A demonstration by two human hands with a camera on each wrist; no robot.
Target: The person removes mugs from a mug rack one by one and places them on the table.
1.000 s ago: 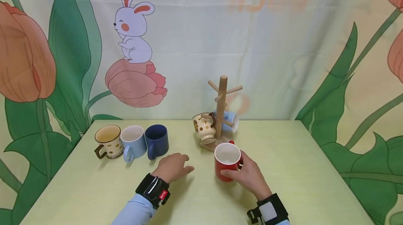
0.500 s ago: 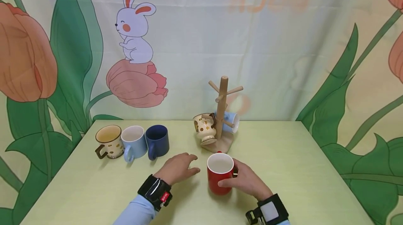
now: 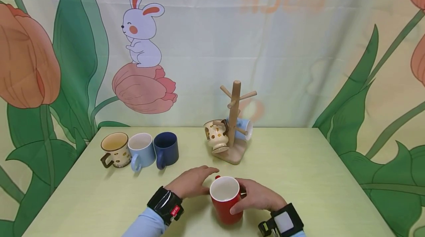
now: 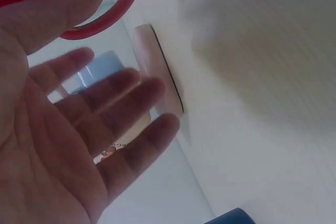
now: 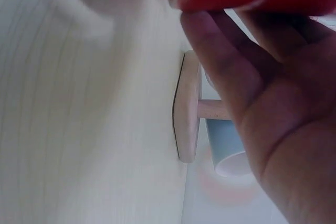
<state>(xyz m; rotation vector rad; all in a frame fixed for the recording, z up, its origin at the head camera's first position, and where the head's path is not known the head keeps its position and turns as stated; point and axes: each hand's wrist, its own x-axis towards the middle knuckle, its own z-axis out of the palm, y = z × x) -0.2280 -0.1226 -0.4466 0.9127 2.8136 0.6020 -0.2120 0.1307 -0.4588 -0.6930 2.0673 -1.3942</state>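
While loose-fingered, left hand [image 3: 190, 183] beside red mug [image 3: 223, 206] in curled right hand [image 3: 259, 195].

The left hand [image 3: 194, 182] points toward two o'clock, its fingers [image 4: 139, 153] loosely extended and parted, while the right hand [image 3: 260, 194] points toward ten, thumb and fingers curled to grip, though its far fingertips seem mostly hidden.

Red mug [image 3: 226, 204] moved from R of ctr to lower ctr, nearer btm edge; top now leans L, handle nub gone from rim's R to L. R hand [image 3: 260, 195] went w/ it. L hand [image 3: 190, 183] shifted R, now beside mug. Rack base [image 3: 234, 154] front uncovered vs 1 s ago.
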